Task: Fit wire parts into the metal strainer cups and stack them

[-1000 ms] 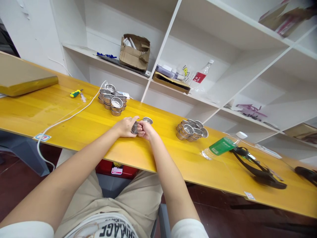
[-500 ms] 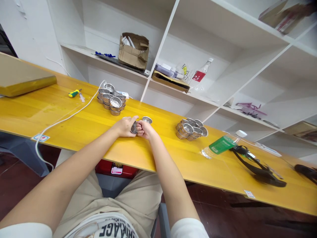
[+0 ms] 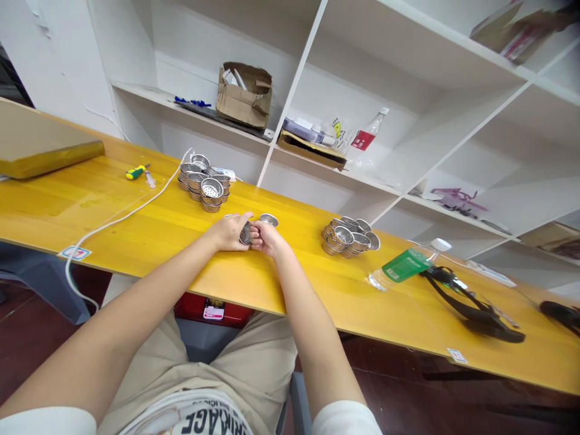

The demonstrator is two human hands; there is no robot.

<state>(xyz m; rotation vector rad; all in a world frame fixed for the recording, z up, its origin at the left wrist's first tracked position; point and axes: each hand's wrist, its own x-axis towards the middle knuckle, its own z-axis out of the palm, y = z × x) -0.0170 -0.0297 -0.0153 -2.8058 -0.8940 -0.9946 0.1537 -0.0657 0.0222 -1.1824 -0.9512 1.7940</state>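
Between my two hands, just above the yellow table [image 3: 235, 272], is a small perforated metal strainer cup [image 3: 245, 234], tilted so that its inside faces my right hand. My left hand [image 3: 229, 232] is closed around its side, thumb on top. My right hand [image 3: 267, 237] has its fingers bent against the cup's rim; whatever may be between those fingertips is hidden. Just behind my right hand another strainer cup [image 3: 269, 220] rests on the table. Part of a further metal rim peeks out behind my left hand.
Stacked strainer cups stand at the back left [image 3: 211, 188] and on the right [image 3: 348, 235]. A green-labelled bottle [image 3: 408, 263] lies tilted near a black strap [image 3: 475, 311]. A screwdriver [image 3: 136, 173] and a white cable [image 3: 131, 209] lie to the left. White shelves [image 3: 290, 90] rise behind.
Very little differs. The cup between my hands has turned slightly, while both hands keep nearly the same place.
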